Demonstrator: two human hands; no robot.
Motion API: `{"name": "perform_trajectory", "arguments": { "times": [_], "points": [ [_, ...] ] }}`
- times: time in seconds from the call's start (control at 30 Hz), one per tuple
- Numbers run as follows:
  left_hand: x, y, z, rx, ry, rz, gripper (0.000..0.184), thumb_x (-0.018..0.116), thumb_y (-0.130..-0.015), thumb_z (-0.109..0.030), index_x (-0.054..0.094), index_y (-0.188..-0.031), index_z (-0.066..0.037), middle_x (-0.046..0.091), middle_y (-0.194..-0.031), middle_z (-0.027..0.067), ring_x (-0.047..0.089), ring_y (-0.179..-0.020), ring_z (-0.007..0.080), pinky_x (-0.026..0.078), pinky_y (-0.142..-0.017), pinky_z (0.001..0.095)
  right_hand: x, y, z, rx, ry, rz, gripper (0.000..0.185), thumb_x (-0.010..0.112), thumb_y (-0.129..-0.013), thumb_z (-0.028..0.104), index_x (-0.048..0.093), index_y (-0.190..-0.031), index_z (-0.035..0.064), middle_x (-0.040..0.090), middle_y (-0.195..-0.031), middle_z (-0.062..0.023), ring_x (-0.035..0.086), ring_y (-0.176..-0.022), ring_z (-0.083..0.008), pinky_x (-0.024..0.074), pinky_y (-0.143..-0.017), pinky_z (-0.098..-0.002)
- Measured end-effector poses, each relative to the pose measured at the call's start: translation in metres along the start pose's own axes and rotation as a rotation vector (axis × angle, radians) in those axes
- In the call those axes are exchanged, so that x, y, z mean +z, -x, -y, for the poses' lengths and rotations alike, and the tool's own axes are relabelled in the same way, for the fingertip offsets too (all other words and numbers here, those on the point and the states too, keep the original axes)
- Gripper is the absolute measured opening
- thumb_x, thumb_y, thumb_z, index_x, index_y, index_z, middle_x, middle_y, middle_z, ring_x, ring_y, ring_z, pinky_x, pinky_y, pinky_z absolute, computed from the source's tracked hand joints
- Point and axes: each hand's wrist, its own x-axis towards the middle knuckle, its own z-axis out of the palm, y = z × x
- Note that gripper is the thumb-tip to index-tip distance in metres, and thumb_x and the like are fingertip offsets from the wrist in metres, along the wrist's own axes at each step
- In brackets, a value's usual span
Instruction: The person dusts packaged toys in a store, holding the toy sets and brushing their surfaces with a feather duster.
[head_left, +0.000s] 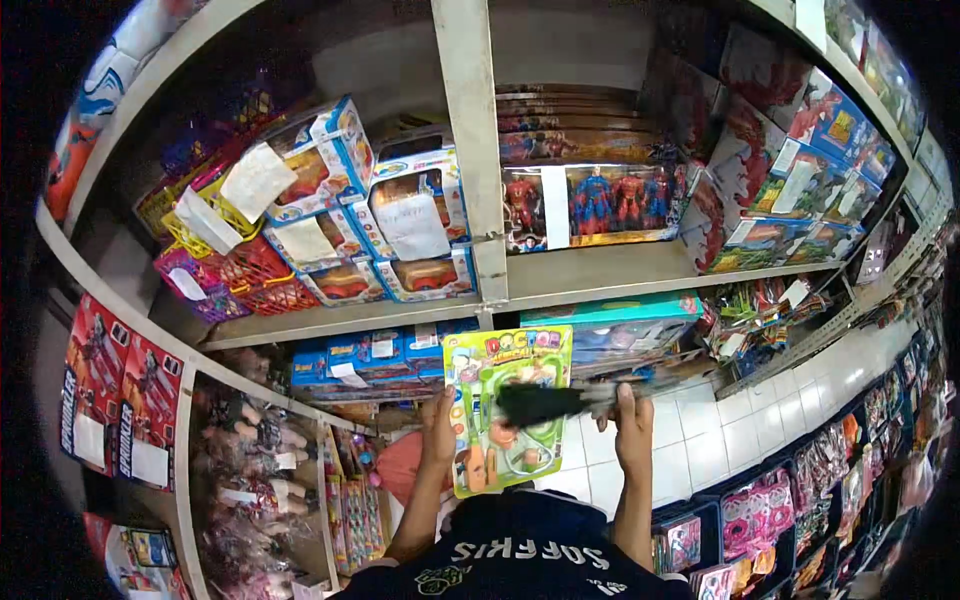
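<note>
Pack (pixel 488 440) and brush (pixel 545 402) were held up in front of the person's dark shirt (pixel 520 530). The left hand (pixel 437 425) had its fingers closed on the pack's left edge, keeping it nearly upright. The right hand (pixel 632 425) was curled round the brush's handle, with the black bristles in front of the pack's printed face (blur hid whether they touched it). Just beyond the pack's top, a teal box (pixel 620 318) lay under the shelf (pixel 600 268). On that shelf stood a box of figures (pixel 625 205), with blue-and-white boxes (pixel 415 215) and baskets (pixel 250 275) to its left, several bearing paper labels. Farther left were red boxes (pixel 95 385) (marked "SPRINKLER"). White floor tiles (pixel 790 410) stretched to the right, beside rows of packets (pixel 755 510).
</note>
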Motion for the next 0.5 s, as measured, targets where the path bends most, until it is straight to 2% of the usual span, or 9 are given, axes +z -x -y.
{"name": "perform_trajectory", "arguments": {
  "times": [0.07,0.1,0.17,0.23,0.27,0.33,0.37,0.47,0.5],
  "points": [
    [0.008,0.008,-0.001,0.038,-0.051,-0.045,0.033,0.054,-0.094,-0.04,0.062,-0.089,-0.009,0.052,-0.077,-0.0066,0.046,-0.067,0.0028,0.036,-0.054,0.0205,-0.002,-0.009,0.005,0.0,-0.067,0.087,0.036,0.048,-0.099,0.034,0.051,-0.088,-0.0004,0.057,-0.069,-0.0098,0.053,-0.056,-0.0162,0.0443,-0.053,-0.0285],
    [0.013,0.012,-0.005,0.056,-0.077,-0.068,0.033,0.053,-0.094,-0.041,0.062,-0.089,-0.009,0.05,-0.076,-0.0069,0.044,-0.066,0.0027,0.035,-0.052,0.0201,-0.009,-0.012,0.005,0.04,0.022,0.212,0.037,0.049,-0.098,0.035,0.051,-0.087,0.0,0.057,-0.067,-0.0096,0.052,-0.055,-0.0162,0.0443,-0.054,-0.028],
    [0.018,0.019,-0.013,-0.147,-0.04,-0.099,0.034,0.052,-0.095,-0.04,0.061,-0.088,-0.008,0.045,-0.073,-0.0078,0.039,-0.063,0.002,0.032,-0.051,0.02,-0.002,-0.016,0.007,0.044,0.019,0.193,0.038,0.049,-0.098,0.036,0.052,-0.086,-0.0001,0.057,-0.067,-0.0099,0.052,-0.054,-0.0164,0.0441,-0.055,-0.0279],
    [0.025,0.023,-0.014,-0.119,0.013,-0.096,0.035,0.051,-0.097,-0.039,0.06,-0.082,-0.009,0.041,-0.07,-0.008,0.034,-0.06,0.0017,0.028,-0.049,0.0201,-0.005,-0.021,0.0,0.045,-0.049,0.186,0.039,0.049,-0.098,0.036,0.053,-0.083,0.0003,0.058,-0.068,-0.0103,0.052,-0.055,-0.016,0.0425,-0.056,-0.0277],
    [0.026,0.024,-0.013,-0.01,-0.061,-0.101,0.035,0.05,-0.097,-0.039,0.058,-0.08,-0.01,0.039,-0.069,-0.0081,0.034,-0.06,0.0012,0.027,-0.048,0.0198,-0.004,-0.023,0.001,0.054,-0.049,0.199,0.039,0.049,-0.098,0.036,0.053,-0.083,0.0003,0.058,-0.068,-0.0103,0.052,-0.055,-0.016,0.0425,-0.056,-0.0277],
    [0.025,0.024,-0.01,-0.018,-0.071,-0.088,0.038,0.05,-0.097,-0.042,0.051,-0.072,-0.013,0.036,-0.065,-0.0089,0.033,-0.056,0.0004,0.026,-0.045,0.0198,0.0,-0.025,0.006,0.064,-0.018,0.236,0.039,0.049,-0.098,0.036,0.052,-0.08,0.0013,0.057,-0.069,-0.0098,0.051,-0.056,-0.0153,0.041,-0.055,-0.0278],
    [0.019,0.024,-0.007,-0.124,-0.093,-0.051,0.04,0.049,-0.096,-0.046,0.056,-0.087,-0.008,0.046,-0.078,-0.0042,0.042,-0.067,0.0043,0.035,-0.053,0.0231,0.0,-0.027,0.004,0.084,0.019,0.287,0.038,0.049,-0.098,0.036,0.052,-0.083,0.0014,0.057,-0.069,-0.0094,0.051,-0.057,-0.0148,0.0407,-0.055,-0.0272],
    [0.012,0.02,0.012,-0.109,-0.221,-0.021,0.047,0.047,-0.096,-0.05,0.061,-0.098,-0.005,0.053,-0.077,-0.0013,0.051,-0.072,0.009,0.044,-0.055,0.0253,0.008,-0.028,0.003,0.029,-0.004,0.242,0.037,0.05,-0.099,0.031,0.057,-0.082,-0.0013,0.056,-0.064,-0.0043,0.051,-0.057,-0.0122,0.0416,-0.054,-0.0283],
    [0.013,0.018,0.019,-0.077,-0.223,-0.037,0.041,0.049,-0.096,-0.046,0.057,-0.094,-0.006,0.051,-0.076,-0.0019,0.049,-0.07,0.0085,0.042,-0.054,0.0248,0.005,-0.028,-0.008,0.073,0.0,0.213,0.036,0.048,-0.099,0.034,0.054,-0.086,0.0,0.055,-0.069,-0.0071,0.051,-0.057,-0.0148,0.0418,-0.055,-0.0273]
  ]
}}
